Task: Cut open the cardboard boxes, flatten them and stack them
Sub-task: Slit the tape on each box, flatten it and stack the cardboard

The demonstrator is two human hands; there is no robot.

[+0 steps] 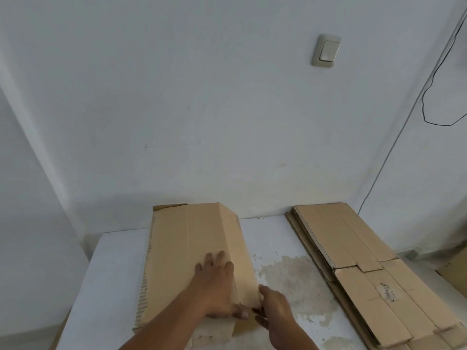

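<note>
A brown cardboard box lies lengthwise on the white table, partly collapsed, with a raised fold along its right side. My left hand presses flat on its near top face, fingers spread and straight. My right hand is at the box's near right corner, fingers against the side panel; whether it pinches the cardboard is unclear. A stack of flattened cardboard boxes lies on the right part of the table.
The table stands against a white wall with a light switch. A thin black cable hangs on the right wall. A worn, stained patch marks the tabletop between box and stack. More cardboard shows at the far right.
</note>
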